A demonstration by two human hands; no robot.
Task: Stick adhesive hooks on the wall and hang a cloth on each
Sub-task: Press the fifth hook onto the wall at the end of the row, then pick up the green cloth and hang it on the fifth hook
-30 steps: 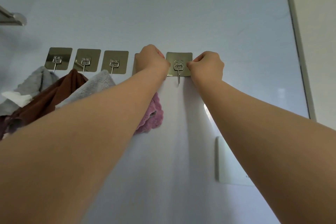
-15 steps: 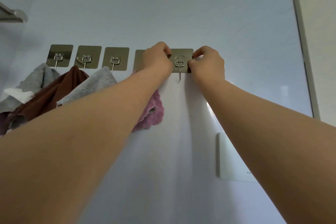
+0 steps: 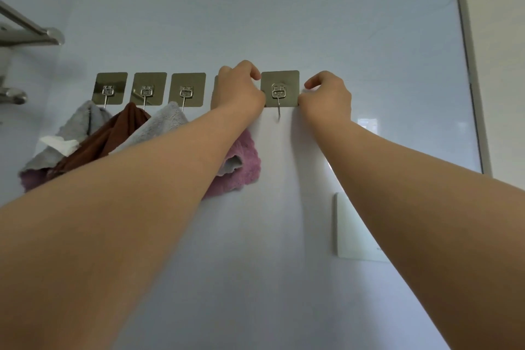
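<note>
While the left hand [image 3: 238,89] and right hand [image 3: 326,96], both curled tight, press the hook [image 3: 279,81] at 9 and 3 o'clock, a weak push could let it fall off.

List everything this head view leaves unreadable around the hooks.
Head view only:
Fourth hook: nearly all behind the left hand.
Right hand: fingertips' contact with fifth hook turned away from camera.
Pink cloth: top behind the left forearm.
Towel rack: cut by the left edge.
</note>
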